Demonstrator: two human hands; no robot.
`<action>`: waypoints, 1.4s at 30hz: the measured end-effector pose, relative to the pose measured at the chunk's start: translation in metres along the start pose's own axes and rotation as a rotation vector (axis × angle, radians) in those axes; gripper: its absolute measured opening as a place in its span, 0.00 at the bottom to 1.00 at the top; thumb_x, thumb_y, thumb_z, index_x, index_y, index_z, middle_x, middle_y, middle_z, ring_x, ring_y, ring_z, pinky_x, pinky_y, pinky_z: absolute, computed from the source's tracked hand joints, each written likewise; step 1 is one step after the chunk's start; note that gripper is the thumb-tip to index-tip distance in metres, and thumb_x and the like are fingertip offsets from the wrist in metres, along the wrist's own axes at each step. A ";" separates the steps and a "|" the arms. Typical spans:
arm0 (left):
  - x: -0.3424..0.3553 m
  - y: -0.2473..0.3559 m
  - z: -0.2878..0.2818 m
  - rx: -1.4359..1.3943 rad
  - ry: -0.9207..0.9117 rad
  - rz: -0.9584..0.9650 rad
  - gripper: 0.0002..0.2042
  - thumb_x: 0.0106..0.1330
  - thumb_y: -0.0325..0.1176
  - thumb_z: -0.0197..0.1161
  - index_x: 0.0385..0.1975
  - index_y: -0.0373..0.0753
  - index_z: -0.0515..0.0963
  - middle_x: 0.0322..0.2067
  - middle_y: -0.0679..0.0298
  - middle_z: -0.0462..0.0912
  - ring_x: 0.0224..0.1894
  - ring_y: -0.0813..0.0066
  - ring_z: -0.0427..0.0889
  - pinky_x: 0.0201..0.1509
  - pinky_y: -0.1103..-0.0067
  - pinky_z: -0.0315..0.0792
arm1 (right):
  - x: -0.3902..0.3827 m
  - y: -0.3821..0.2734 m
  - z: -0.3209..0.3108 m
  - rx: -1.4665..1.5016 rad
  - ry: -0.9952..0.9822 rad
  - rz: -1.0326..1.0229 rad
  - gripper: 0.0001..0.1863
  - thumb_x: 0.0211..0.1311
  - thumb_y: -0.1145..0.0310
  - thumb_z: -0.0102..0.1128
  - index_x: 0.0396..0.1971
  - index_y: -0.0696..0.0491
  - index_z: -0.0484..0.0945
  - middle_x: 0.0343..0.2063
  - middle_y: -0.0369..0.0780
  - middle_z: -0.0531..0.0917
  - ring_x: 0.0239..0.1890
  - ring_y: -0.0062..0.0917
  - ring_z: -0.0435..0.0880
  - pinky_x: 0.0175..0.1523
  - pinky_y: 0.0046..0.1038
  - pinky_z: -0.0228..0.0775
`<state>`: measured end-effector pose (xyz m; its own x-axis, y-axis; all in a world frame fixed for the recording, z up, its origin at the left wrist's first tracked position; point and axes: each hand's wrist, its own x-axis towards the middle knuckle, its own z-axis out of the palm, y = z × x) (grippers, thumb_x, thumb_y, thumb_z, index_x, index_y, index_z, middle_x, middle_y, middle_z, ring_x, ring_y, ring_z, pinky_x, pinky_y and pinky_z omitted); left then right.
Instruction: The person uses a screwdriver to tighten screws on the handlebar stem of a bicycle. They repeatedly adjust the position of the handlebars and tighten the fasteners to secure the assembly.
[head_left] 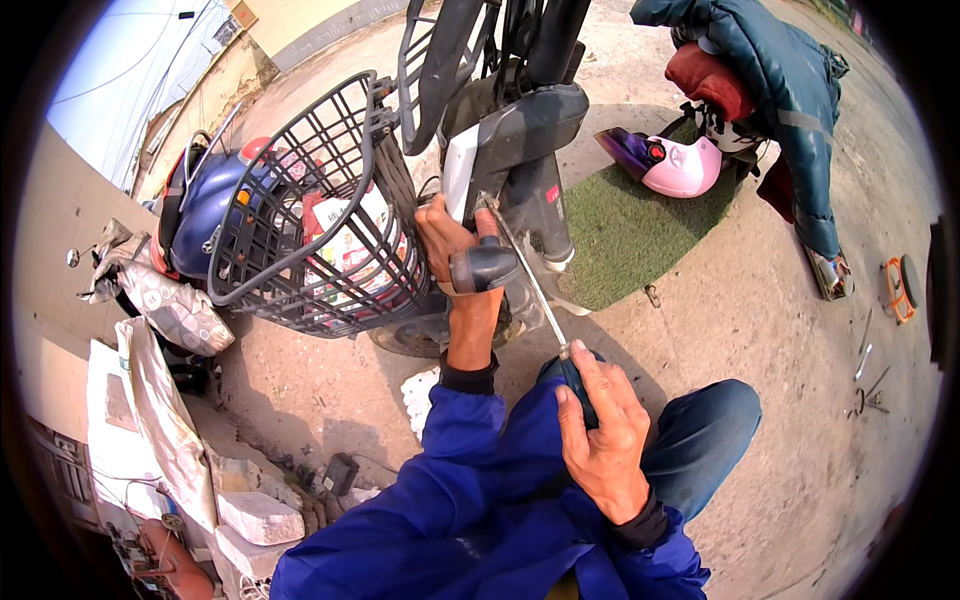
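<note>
My right hand [610, 435] is wrapped round the dark handle of a long screwdriver [540, 295]. Its thin metal shaft slants up and left to the front of a scooter or electric bike [530, 130], where the tip is hard to make out beside my left thumb. My left hand [450, 240] grips the lower end of a white-and-grey panel [460, 170], fingers on the left side, thumb on the right. A dark rounded block [485, 269] lies across that hand near the wrist. Immediately left is the black wire basket [290, 262], holding printed papers or packets.
A green mat [640, 240] lies to the right, with a pink-and-purple helmet [685, 168] near a dark padded jacket [790, 90]. Loose tools [873, 398] and an orange-framed object [897, 290] are on the ground far right. Left are a blue scooter [210, 220] and stone blocks [262, 517].
</note>
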<state>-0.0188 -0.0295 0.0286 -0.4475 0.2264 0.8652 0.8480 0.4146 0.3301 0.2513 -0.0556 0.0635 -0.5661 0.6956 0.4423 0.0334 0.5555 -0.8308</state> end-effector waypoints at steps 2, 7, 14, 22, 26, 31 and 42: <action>0.000 0.001 0.000 -0.006 -0.007 -0.005 0.19 0.76 0.27 0.60 0.58 0.21 0.66 0.45 0.39 0.70 0.47 0.37 0.75 0.53 0.52 0.70 | 0.000 0.001 0.001 0.004 0.006 -0.003 0.27 0.61 0.85 0.68 0.62 0.62 0.81 0.40 0.50 0.86 0.41 0.41 0.88 0.49 0.32 0.79; 0.000 0.001 -0.001 -0.015 -0.010 -0.019 0.19 0.76 0.27 0.59 0.58 0.21 0.65 0.45 0.39 0.70 0.48 0.37 0.75 0.54 0.51 0.69 | 0.001 0.010 0.004 -0.042 0.046 -0.097 0.30 0.60 0.82 0.69 0.65 0.55 0.80 0.41 0.45 0.85 0.32 0.38 0.86 0.34 0.34 0.78; 0.001 0.001 0.000 -0.026 -0.007 -0.019 0.16 0.76 0.28 0.59 0.55 0.23 0.66 0.44 0.40 0.69 0.47 0.38 0.74 0.54 0.53 0.68 | 0.004 0.011 0.004 -0.044 0.046 -0.106 0.31 0.60 0.82 0.70 0.66 0.54 0.80 0.42 0.44 0.85 0.32 0.38 0.87 0.34 0.34 0.80; 0.001 0.005 -0.003 -0.069 -0.012 -0.015 0.15 0.78 0.28 0.57 0.55 0.23 0.66 0.43 0.42 0.69 0.44 0.40 0.73 0.54 0.55 0.67 | 0.012 0.011 -0.009 -0.434 -0.008 -0.286 0.36 0.53 0.81 0.72 0.66 0.49 0.81 0.46 0.47 0.82 0.33 0.37 0.86 0.34 0.33 0.81; 0.000 0.003 -0.005 -0.028 -0.019 0.018 0.15 0.78 0.27 0.58 0.56 0.24 0.66 0.44 0.43 0.69 0.44 0.41 0.74 0.53 0.57 0.68 | 0.017 -0.007 -0.018 -0.373 -0.055 -0.275 0.32 0.51 0.84 0.70 0.60 0.55 0.81 0.47 0.49 0.79 0.35 0.36 0.84 0.33 0.33 0.80; -0.001 0.001 0.004 0.007 0.001 -0.001 0.16 0.76 0.25 0.60 0.56 0.24 0.66 0.44 0.43 0.69 0.43 0.42 0.75 0.51 0.58 0.70 | 0.012 -0.003 -0.018 -0.198 0.006 -0.273 0.25 0.52 0.85 0.69 0.53 0.61 0.82 0.47 0.52 0.78 0.34 0.37 0.85 0.34 0.31 0.81; 0.000 0.001 0.005 0.005 0.013 0.004 0.19 0.74 0.26 0.64 0.56 0.22 0.66 0.44 0.40 0.70 0.45 0.39 0.75 0.52 0.57 0.70 | 0.009 -0.007 -0.003 -0.120 0.173 -0.264 0.30 0.56 0.76 0.76 0.60 0.63 0.77 0.45 0.53 0.82 0.36 0.38 0.86 0.33 0.31 0.82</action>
<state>-0.0192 -0.0247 0.0272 -0.4405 0.2160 0.8714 0.8480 0.4186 0.3249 0.2485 -0.0519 0.0747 -0.4201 0.5821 0.6962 0.0074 0.7693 -0.6388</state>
